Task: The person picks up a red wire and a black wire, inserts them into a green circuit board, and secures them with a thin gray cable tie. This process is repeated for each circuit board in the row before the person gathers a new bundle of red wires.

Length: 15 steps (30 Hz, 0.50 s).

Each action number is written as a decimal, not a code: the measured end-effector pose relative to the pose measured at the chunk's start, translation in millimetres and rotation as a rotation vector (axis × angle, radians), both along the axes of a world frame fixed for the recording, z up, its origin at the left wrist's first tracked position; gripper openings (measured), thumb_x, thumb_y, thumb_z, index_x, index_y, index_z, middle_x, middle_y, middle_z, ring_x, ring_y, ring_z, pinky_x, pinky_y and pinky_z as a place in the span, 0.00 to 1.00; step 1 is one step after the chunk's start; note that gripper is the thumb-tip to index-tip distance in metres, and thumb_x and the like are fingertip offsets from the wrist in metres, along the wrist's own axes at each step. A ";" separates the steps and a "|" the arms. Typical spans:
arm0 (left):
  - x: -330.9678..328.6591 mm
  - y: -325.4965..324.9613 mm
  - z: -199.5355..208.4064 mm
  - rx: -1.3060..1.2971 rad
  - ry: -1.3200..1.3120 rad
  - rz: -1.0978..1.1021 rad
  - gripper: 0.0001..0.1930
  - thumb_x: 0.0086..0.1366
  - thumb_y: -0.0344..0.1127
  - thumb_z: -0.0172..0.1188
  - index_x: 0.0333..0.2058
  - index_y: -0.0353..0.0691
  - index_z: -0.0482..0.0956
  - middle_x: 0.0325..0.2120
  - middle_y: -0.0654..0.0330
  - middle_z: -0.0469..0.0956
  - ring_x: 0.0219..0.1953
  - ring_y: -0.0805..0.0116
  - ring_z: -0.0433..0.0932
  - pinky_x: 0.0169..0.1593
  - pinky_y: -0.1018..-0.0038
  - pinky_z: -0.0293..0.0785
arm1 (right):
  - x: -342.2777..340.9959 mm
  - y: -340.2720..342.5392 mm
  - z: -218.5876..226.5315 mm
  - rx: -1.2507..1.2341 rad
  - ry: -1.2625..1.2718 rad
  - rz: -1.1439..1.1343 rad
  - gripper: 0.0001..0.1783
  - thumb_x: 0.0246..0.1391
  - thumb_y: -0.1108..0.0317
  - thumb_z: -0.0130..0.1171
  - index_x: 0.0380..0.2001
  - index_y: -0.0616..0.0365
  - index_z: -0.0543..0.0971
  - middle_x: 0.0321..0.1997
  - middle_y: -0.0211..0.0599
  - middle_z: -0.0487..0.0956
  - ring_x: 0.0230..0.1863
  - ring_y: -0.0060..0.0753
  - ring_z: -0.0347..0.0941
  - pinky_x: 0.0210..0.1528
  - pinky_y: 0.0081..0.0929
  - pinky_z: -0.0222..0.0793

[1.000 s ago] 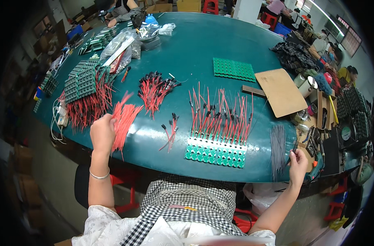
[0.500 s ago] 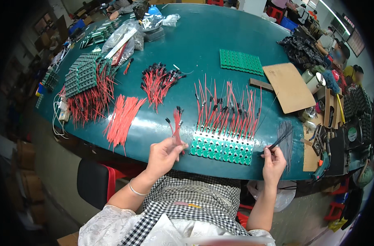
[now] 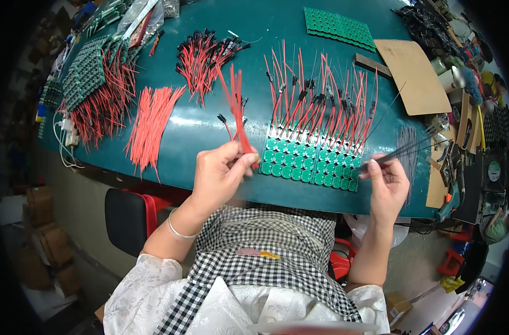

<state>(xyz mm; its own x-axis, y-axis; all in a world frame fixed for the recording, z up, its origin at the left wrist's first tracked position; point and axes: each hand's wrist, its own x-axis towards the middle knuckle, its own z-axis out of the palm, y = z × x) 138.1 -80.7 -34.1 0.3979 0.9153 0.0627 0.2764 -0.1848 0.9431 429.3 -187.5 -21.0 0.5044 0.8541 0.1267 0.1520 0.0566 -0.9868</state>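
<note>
My left hand [image 3: 225, 174] is closed around a bundle of red wires [image 3: 238, 109], whose upper ends fan out and blur a little. A few connector-tipped wires [image 3: 223, 120] show behind that bundle. Thin black wires [image 3: 404, 151] are pinched in my right hand [image 3: 389, 187], pointing away to the right. Between my hands lies a green circuit board panel [image 3: 291, 159] with rows of round sections. Red and black wires [image 3: 316, 106], some with black connectors, rise from its far edge. My right fingertips are close to the panel's right edge; whether they touch it I cannot tell.
Left of my hands lie plain red wires [image 3: 152, 123], connector-tipped wires [image 3: 204, 64] and stacked wired boards [image 3: 86, 72]. Farther off are another green panel [image 3: 339, 29], a wooden strip [image 3: 372, 65] and cardboard [image 3: 414, 78]. Loose black wires [image 3: 406, 142] and a teal-handled tool [image 3: 449, 205] are at right.
The view has tipped downward, so the table sits higher in the picture. The red wires in my left hand now reach up higher and spread. Both hands still hold their wires.
</note>
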 end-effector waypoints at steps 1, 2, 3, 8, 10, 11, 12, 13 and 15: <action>7.0 1.8 6.6 -0.055 -0.037 0.014 0.04 0.67 0.24 0.58 0.36 0.30 0.81 0.27 0.58 0.84 0.24 0.80 0.78 0.28 0.82 0.75 | -9.9 7.4 5.8 -0.023 0.049 0.049 0.06 0.59 0.79 0.60 0.39 0.68 0.78 0.35 0.33 0.79 0.31 0.19 0.75 0.34 0.17 0.74; 13.4 4.2 8.9 -0.110 -0.075 0.028 0.04 0.67 0.24 0.58 0.35 0.30 0.81 0.27 0.58 0.84 0.25 0.79 0.79 0.28 0.82 0.76 | -20.0 15.5 11.9 -0.057 0.071 0.093 0.04 0.57 0.79 0.61 0.36 0.68 0.79 0.34 0.33 0.80 0.31 0.20 0.76 0.34 0.17 0.73; 18.2 6.7 6.3 -0.094 -0.097 0.029 0.05 0.67 0.25 0.58 0.35 0.30 0.81 0.26 0.59 0.83 0.26 0.78 0.80 0.29 0.82 0.77 | -26.8 24.5 11.1 -0.048 0.043 0.154 0.03 0.55 0.79 0.62 0.34 0.68 0.80 0.34 0.34 0.80 0.31 0.20 0.76 0.34 0.17 0.73; 32.8 13.3 0.6 -0.072 -0.044 0.033 0.04 0.65 0.26 0.62 0.34 0.30 0.82 0.25 0.60 0.83 0.25 0.78 0.80 0.28 0.81 0.76 | -57.4 64.9 15.9 -0.069 -0.083 0.307 0.04 0.51 0.78 0.65 0.28 0.68 0.80 0.30 0.36 0.81 0.29 0.20 0.76 0.33 0.19 0.72; 36.5 13.1 -7.4 0.076 -0.072 0.131 0.09 0.61 0.26 0.66 0.24 0.32 0.76 0.16 0.57 0.80 0.18 0.78 0.77 0.21 0.78 0.70 | -64.8 73.7 9.7 -0.084 -0.075 0.327 0.05 0.50 0.78 0.66 0.27 0.68 0.80 0.28 0.35 0.80 0.28 0.21 0.76 0.32 0.19 0.72; 36.4 13.2 -11.3 0.069 -0.068 0.134 0.09 0.61 0.26 0.66 0.24 0.32 0.76 0.16 0.57 0.80 0.18 0.78 0.77 0.21 0.78 0.70 | -64.5 76.1 4.0 -0.085 -0.141 0.342 0.05 0.49 0.77 0.67 0.28 0.68 0.81 0.27 0.36 0.80 0.27 0.22 0.77 0.31 0.20 0.73; 36.1 13.5 -15.6 0.099 -0.061 0.131 0.10 0.60 0.26 0.66 0.23 0.32 0.75 0.15 0.56 0.77 0.16 0.78 0.74 0.20 0.77 0.67 | -66.0 77.9 2.4 -0.092 -0.136 0.348 0.05 0.49 0.77 0.67 0.28 0.68 0.81 0.27 0.36 0.80 0.27 0.22 0.77 0.31 0.20 0.73; 35.8 13.7 -18.7 0.128 -0.054 0.129 0.12 0.60 0.26 0.67 0.22 0.32 0.73 0.13 0.55 0.75 0.15 0.79 0.70 0.19 0.76 0.64 | -68.5 79.7 1.7 -0.056 -0.184 0.361 0.05 0.49 0.77 0.67 0.29 0.67 0.81 0.27 0.36 0.80 0.27 0.22 0.77 0.31 0.20 0.73; 36.8 13.9 -22.0 0.140 -0.061 0.136 0.12 0.60 0.25 0.67 0.21 0.32 0.72 0.13 0.55 0.74 0.15 0.79 0.68 0.18 0.75 0.63 | -72.3 81.1 2.5 -0.042 -0.236 0.378 0.06 0.49 0.77 0.67 0.31 0.67 0.83 0.28 0.37 0.81 0.28 0.23 0.79 0.31 0.20 0.74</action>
<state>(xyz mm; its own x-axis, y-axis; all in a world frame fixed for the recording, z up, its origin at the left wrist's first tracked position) 174.9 -66.9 -56.0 0.2628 0.9411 0.2129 0.2512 -0.2798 0.9266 357.0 -106.4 -18.5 0.1175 0.9797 0.1621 0.3500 0.1119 -0.9300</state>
